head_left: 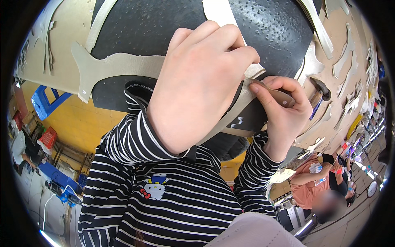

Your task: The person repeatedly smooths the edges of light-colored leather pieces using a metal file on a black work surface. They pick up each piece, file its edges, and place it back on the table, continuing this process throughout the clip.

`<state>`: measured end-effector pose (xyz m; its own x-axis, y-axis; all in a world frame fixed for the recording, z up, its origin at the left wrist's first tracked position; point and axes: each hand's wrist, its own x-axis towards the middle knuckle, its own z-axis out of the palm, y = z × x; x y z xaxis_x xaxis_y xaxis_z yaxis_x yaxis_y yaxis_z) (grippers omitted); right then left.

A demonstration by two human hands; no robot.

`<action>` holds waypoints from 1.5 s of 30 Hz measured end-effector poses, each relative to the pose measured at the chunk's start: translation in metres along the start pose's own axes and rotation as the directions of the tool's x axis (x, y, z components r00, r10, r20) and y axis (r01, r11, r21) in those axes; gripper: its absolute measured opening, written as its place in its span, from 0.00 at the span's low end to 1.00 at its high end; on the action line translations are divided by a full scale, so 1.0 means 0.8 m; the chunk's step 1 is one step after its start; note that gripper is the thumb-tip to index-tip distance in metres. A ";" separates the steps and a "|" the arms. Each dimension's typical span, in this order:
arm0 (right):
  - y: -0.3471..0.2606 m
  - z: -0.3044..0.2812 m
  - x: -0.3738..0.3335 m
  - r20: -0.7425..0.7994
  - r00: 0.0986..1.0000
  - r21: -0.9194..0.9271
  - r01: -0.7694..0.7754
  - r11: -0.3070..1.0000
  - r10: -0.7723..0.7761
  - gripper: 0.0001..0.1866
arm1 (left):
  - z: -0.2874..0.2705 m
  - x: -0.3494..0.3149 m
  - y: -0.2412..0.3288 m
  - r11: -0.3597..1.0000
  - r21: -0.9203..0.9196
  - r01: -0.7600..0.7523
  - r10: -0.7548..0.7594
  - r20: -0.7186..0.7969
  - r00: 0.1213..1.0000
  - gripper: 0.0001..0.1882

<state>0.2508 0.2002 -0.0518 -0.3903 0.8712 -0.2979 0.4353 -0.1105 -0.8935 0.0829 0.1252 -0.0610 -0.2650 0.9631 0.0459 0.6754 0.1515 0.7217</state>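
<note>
My right hand [288,103] pinches the end of a beige leather piece [234,113] between thumb and fingers. The end is folded over, so its brown underside shows. Close beside it, my left hand [197,82] is closed, its knuckles up and its fingertips hidden, so what it grips cannot be made out. From under the left hand, a beige leather part [123,66] with a forked end reaches leftward. A pale strip [220,12] with a toothed lower end [258,72] passes behind the left hand's fingers. All this lies over a black, pitted board [144,24].
A hammer [323,89] lies right of the board, beside a blue pen [316,108]. Many cut leather pieces [345,49] spread over the table at right. Small white tags [236,122] sit on the board. A blue stool [45,103] stands at left; a person in orange [304,185] is at lower right.
</note>
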 end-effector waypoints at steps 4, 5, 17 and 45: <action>0.002 0.001 -0.003 -0.009 1.000 -0.024 0.028 0.999 -0.028 0.09 | 0.001 -0.001 0.001 1.000 0.009 0.001 -0.001 0.011 1.000 0.16; 0.003 0.002 -0.002 -0.011 0.999 -0.024 0.033 0.999 -0.033 0.09 | 0.001 -0.001 0.001 1.000 0.012 0.000 0.000 0.006 1.000 0.16; 0.007 0.006 0.000 -0.043 0.997 -0.129 0.057 0.990 -0.063 0.09 | 0.004 0.006 0.010 0.996 0.042 0.076 -0.076 -0.001 0.997 0.17; 0.016 0.005 0.009 -0.049 0.990 -0.098 0.124 0.987 -0.130 0.07 | 0.003 0.010 0.011 0.997 0.024 0.072 -0.073 0.030 0.997 0.18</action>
<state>0.2505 0.2030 -0.0665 -0.4030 0.9006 -0.1626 0.4606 0.0460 -0.8864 0.0884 0.1348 -0.0561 -0.2929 0.9558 -0.0272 0.6712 0.2258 0.7060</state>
